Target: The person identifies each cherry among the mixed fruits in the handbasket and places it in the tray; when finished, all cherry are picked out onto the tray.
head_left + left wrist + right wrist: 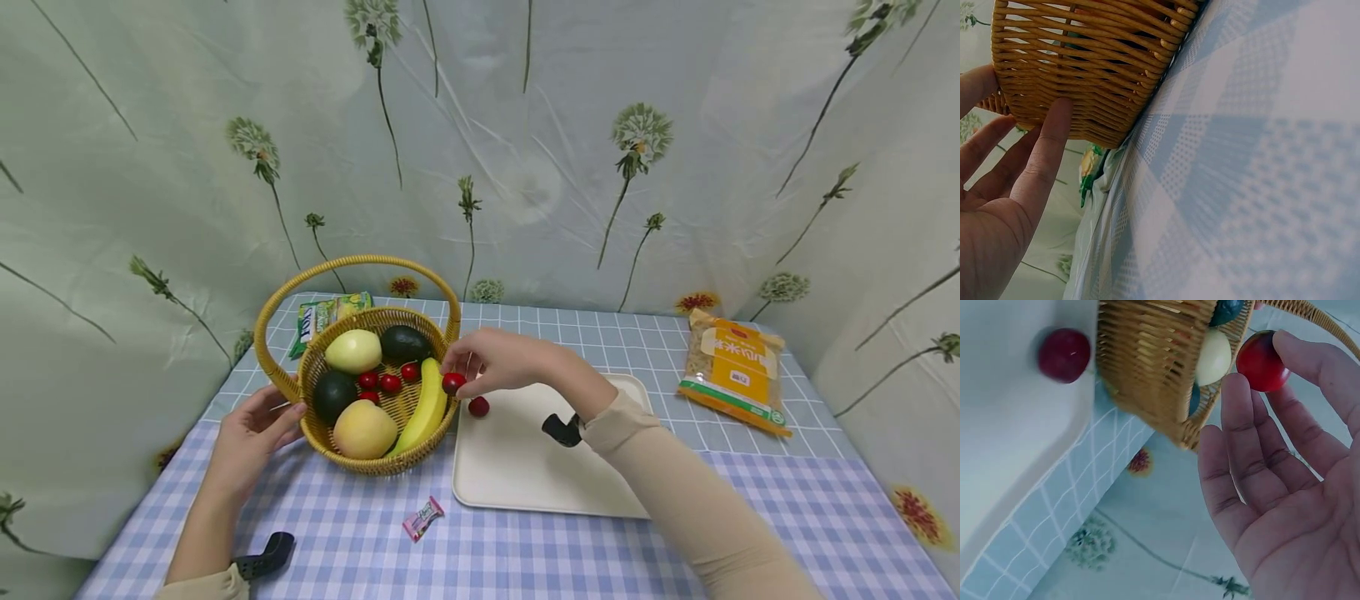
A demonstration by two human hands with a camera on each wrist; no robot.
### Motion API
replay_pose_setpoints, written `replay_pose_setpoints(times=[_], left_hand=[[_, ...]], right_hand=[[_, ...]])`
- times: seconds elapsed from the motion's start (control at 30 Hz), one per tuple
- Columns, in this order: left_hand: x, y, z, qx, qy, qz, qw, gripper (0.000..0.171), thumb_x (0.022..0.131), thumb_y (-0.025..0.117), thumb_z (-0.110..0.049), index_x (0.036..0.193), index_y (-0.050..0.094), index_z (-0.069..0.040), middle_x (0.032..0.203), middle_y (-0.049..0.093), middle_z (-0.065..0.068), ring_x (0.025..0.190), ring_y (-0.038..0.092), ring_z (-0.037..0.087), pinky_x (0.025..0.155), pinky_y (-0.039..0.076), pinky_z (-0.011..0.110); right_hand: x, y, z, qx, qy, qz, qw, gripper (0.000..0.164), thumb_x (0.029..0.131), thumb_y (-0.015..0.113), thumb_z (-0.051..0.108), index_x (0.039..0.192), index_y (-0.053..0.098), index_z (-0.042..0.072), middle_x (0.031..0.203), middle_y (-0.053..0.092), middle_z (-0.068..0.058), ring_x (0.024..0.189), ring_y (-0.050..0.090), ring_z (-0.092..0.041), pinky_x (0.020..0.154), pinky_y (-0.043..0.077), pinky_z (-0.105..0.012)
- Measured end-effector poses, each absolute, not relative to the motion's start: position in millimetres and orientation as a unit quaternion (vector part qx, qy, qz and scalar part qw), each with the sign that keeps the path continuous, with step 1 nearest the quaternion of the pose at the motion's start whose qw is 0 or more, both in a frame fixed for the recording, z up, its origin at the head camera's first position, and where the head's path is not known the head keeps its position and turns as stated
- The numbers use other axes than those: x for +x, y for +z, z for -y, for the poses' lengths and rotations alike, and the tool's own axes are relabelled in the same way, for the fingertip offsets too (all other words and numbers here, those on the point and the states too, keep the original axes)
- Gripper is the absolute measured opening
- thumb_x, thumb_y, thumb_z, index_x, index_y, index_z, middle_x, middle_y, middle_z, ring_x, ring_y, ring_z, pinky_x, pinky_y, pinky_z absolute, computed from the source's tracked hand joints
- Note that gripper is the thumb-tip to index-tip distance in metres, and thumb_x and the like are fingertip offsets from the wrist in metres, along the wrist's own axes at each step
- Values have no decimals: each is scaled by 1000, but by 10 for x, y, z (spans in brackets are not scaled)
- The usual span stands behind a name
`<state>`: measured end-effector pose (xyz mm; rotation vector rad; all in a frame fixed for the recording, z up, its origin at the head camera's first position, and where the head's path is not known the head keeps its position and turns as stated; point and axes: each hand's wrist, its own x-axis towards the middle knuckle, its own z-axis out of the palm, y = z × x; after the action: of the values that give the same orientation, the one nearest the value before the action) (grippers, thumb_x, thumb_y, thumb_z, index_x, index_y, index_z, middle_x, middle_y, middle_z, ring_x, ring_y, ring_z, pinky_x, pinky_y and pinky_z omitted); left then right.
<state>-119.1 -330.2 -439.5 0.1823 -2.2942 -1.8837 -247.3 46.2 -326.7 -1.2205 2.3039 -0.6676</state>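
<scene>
A wicker basket (390, 462) with a tall arched handle holds a banana (423, 407), a peach (365, 430), a pale green fruit (354, 351), two dark avocados (335, 395) and several small red cherries (390, 383). My right hand (498, 360) pinches another cherry (1265, 361) between thumb and fingertips, just over the basket's right rim. Below that hand, a dark red cherry (1064, 355) lies on the cream tray (540, 492). At the basket's left side, my left hand (255, 429) touches the outer weave with fairly straight fingers (1044, 150).
Pink-wrapped candy (423, 518) lies on the checked cloth in front of the basket. Behind the basket is a green snack bag (318, 321). An orange and clear grain bag (735, 371) lies at the back right. A dandelion-print curtain (525, 167) hangs behind the table.
</scene>
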Motion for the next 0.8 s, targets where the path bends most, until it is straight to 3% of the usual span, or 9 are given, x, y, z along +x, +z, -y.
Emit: replay_pose_setpoints(times=[0.2, 0.8], left_hand=[[-1189, -4403, 3293, 56, -623, 775, 86, 51, 102, 75, -16, 150, 58, -8, 117, 68, -21, 103, 68, -8, 78, 64, 17], [-1197, -4404, 3305, 58, -632, 768, 84, 52, 103, 74, -14, 150, 56, -6, 116, 68, -24, 104, 68, -7, 77, 64, 17]], right_hand=[[-2474, -3352, -703, -434, -261, -837, 209, 31, 98, 78, 18, 128, 73, 11, 109, 77, 3, 98, 70, -8, 100, 62, -37], [-2566, -3788, -1108, -375, -288, -851, 231, 28, 96, 80, 10, 123, 74, 8, 103, 77, 1, 96, 70, -10, 90, 59, -25]])
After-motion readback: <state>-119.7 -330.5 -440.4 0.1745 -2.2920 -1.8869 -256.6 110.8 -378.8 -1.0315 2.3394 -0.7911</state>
